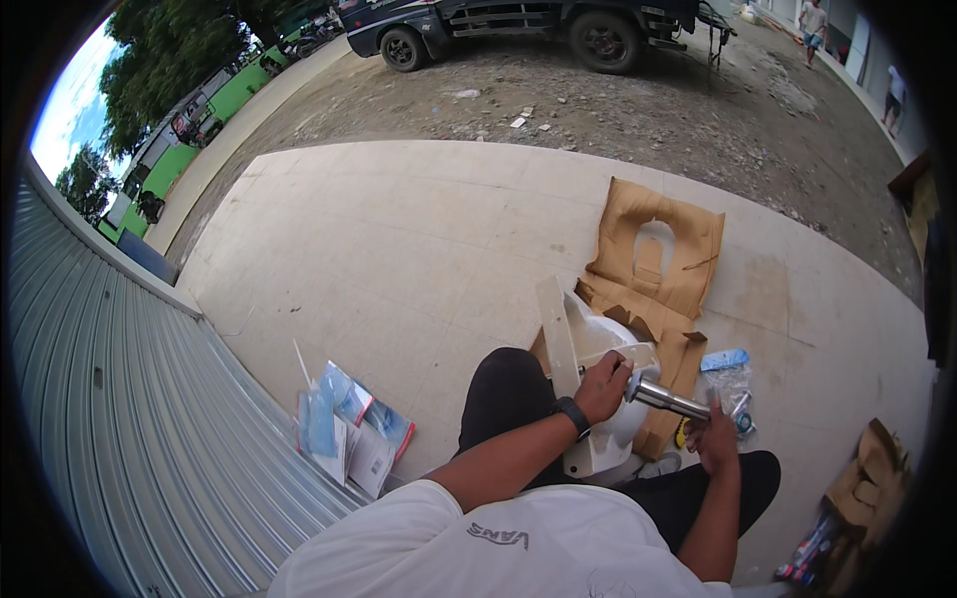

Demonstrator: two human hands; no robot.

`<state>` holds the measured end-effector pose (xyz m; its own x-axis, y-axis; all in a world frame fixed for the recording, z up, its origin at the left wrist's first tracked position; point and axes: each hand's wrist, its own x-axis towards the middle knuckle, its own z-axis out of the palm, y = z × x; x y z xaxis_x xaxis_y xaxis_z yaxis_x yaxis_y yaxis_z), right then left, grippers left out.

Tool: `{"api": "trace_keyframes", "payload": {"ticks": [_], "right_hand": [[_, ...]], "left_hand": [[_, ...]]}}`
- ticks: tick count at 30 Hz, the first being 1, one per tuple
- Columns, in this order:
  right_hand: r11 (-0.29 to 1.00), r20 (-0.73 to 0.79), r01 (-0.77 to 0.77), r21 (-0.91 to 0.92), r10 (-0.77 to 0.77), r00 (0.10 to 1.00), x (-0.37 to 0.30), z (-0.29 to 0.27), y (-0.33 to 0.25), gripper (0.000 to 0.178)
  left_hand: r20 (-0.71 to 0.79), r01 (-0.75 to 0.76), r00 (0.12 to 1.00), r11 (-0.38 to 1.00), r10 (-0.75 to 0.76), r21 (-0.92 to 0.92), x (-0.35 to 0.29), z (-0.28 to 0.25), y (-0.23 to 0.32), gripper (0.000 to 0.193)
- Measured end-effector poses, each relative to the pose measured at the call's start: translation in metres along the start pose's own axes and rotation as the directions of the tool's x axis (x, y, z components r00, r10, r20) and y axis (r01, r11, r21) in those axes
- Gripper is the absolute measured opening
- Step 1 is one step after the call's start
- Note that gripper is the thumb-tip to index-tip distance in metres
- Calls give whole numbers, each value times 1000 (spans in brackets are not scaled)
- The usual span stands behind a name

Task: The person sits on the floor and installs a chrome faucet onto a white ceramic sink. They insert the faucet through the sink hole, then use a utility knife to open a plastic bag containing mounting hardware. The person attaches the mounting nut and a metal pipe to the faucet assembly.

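A white ceramic washbasin rests on its side between my legs, its flat back edge toward the left. From its underside a chrome drain pipe points out to the right. My left hand, with a dark watch at the wrist, is closed at the pipe's basin end, where a pale collar shows. The pipe's outer end is in the grip of my right hand. Fingertips of both hands are partly hidden. Close to my right hand lie a clear plastic bag with metal parts and a blue packet.
Torn brown cardboard lies beyond and under the basin. Plastic sleeves and papers are at the left, beside a corrugated metal shutter. More cardboard lies at the lower right. A dark truck stands on gravel, with two people far right.
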<state>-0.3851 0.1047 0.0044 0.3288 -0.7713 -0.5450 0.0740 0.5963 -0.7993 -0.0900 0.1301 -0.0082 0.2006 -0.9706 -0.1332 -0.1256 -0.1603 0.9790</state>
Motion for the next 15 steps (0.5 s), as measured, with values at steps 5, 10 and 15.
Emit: {"api": "trace_keyframes", "payload": {"ticks": [5, 10, 15], "right_hand": [[966, 17, 202, -162, -202, 979, 12, -13, 14, 44], [641, 112, 700, -315, -707, 698, 22, 2, 25, 43], [998, -52, 29, -63, -32, 998, 5, 5, 6, 36]], "left_hand": [[-13, -24, 1000, 998, 25, 52, 1, 1, -2, 37], [-16, 5, 1000, 1000, -5, 4, 6, 0, -6, 37], [19, 8, 1000, 1000, -8, -5, 0, 0, 0, 36]]}}
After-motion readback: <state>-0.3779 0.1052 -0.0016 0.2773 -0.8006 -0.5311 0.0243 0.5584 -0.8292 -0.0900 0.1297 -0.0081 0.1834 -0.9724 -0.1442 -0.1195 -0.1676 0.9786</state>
